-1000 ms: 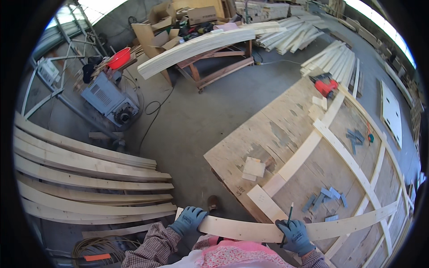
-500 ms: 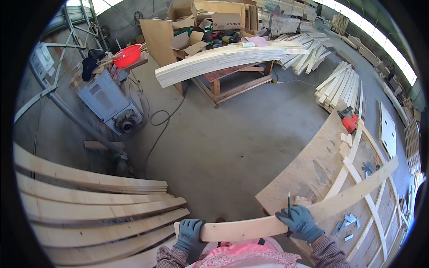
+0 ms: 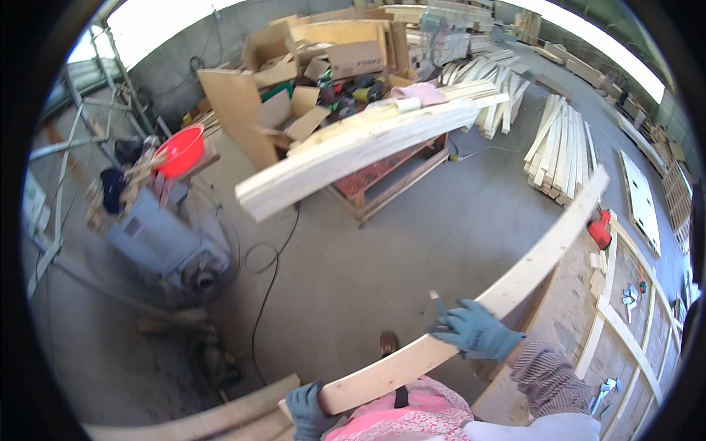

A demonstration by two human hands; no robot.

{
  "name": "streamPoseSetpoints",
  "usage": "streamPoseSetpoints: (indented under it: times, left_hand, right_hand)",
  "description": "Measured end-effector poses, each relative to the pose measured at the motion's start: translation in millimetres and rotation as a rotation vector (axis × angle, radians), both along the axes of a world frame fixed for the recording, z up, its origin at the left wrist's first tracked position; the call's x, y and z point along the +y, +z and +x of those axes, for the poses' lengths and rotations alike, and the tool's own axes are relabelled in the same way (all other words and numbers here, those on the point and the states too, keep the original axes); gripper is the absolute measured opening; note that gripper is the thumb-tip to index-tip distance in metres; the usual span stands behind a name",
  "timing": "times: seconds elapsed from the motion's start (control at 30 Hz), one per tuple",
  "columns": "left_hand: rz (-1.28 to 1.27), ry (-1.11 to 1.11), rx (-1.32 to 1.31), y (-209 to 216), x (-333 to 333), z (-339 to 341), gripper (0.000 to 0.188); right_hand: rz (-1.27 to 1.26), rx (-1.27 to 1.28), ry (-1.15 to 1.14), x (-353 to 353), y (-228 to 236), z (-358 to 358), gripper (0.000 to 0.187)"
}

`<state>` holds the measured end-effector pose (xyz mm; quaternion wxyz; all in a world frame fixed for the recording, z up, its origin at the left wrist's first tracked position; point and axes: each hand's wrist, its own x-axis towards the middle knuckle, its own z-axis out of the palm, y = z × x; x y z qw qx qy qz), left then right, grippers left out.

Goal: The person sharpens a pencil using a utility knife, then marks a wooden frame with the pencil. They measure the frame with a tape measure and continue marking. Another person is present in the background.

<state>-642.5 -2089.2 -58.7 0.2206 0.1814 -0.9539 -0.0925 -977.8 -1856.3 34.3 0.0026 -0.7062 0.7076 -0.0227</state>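
Note:
A long pale wooden plank (image 3: 526,275) lies across in front of me, slanting from lower left to upper right. My left hand (image 3: 309,413), in a blue-grey work glove, is closed round its near left end. Further along, my right hand (image 3: 476,331), gloved alike, grips the plank with its fingers over the upper edge. A pencil (image 3: 437,301) sticks up from between the right-hand fingers. The plank's far end reaches over the edge of the wooden panel table at right.
On the panel table (image 3: 559,331) lie battens, metal pieces and a red tool (image 3: 599,229). More boards (image 3: 198,417) lie at lower left. Ahead, a red bench (image 3: 360,207) bears long planks (image 3: 353,151). A grey machine (image 3: 165,235), a red basin (image 3: 181,151) and a floor cable (image 3: 276,268) are at left.
The plank's far end has swung up and away from over the panel table, both hands still on it. My view has shifted, so most of the lower-left boards are out of sight.

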Motion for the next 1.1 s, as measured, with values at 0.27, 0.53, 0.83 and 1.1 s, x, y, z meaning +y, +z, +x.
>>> streamPoseSetpoints:
  times: [0.27,0.53,0.83,1.1]
  left_hand:
    - [-0.074,0.178,-0.067,30,-141,-123,0.089]
    - [-0.132,0.268,-0.105,19,-288,-264,0.085]
    - [0.011,0.116,-0.304,31,-505,-420,0.093]
    - [-0.099,0.031,-0.644,7,-586,-493,0.114]
  right_hand:
    - [-0.138,0.005,0.167,-208,-14,-161,0.064]
    - [-0.147,0.066,0.136,-377,-49,-310,0.077]
    - [-0.157,-0.026,-0.042,-527,-74,-443,0.059]
    - [-0.482,-0.197,-0.418,-510,-91,-491,0.066]
